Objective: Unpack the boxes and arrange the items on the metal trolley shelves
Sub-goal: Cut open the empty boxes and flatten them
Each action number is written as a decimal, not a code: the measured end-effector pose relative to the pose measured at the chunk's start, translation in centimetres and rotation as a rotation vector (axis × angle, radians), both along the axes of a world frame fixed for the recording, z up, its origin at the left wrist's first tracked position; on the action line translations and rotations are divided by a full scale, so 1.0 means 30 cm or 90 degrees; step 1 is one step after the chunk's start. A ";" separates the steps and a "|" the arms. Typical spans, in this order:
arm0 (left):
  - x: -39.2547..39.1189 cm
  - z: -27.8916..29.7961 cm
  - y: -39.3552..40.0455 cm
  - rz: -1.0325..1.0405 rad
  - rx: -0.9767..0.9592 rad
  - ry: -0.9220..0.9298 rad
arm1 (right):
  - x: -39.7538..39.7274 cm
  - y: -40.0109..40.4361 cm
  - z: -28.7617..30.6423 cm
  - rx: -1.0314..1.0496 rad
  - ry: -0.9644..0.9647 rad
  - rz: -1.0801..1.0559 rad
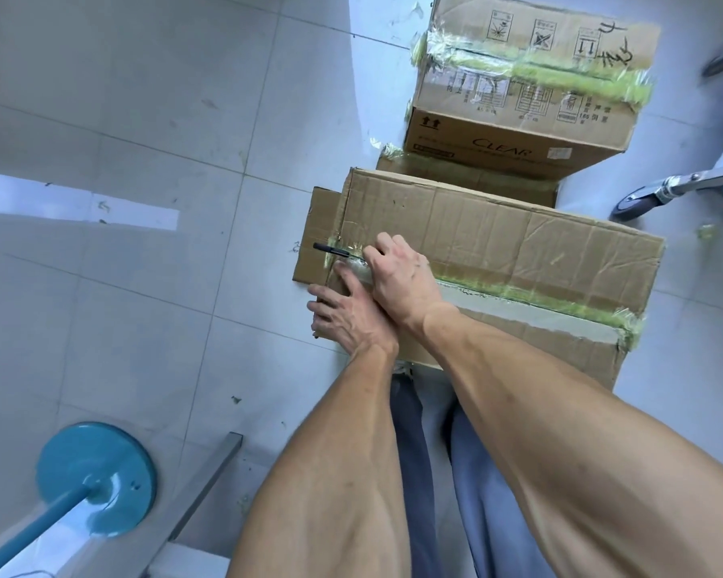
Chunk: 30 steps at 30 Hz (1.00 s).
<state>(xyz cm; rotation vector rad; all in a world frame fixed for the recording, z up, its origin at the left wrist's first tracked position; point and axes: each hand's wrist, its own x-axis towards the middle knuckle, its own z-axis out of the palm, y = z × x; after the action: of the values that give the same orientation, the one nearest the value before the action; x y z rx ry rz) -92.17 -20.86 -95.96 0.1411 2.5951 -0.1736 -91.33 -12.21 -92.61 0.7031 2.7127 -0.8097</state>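
Two hands work at the left end of the nearest cardboard box [497,244], which sits on the tiled floor [122,118]. Right hand [401,277]: grip clamped on a black pen-like tool [330,249] at the taped seam. Left hand [343,310]: fingers spread flat, pressing the box edge. Behind this box stands a taped "CLEAR" carton [526,85].

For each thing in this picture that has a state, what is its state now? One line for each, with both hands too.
Near cardboard box: on the floor, flaps down, tape along the top seam.
CLEAR box: stacked on another box, taped shut.
Black tool: held at the near box's left end, tip at the tape.
Right hand: grips the black tool.
Left hand: fingers straight, presses on the box's left end.
Trolley caster: on the floor.
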 end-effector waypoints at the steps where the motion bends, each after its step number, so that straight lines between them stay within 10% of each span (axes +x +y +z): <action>1: 0.000 0.001 0.001 -0.003 -0.007 -0.007 | 0.003 0.001 0.000 -0.002 -0.009 0.007; 30: 0.086 0.051 0.098 -0.037 -0.148 -0.081 | 0.348 0.143 0.115 0.069 -0.218 -0.014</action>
<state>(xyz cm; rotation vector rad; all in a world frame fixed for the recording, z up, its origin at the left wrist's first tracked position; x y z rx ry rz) -89.59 -17.93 -94.43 0.1389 2.4237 -0.4705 -80.89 -7.92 -89.14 0.8121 2.4550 -0.4960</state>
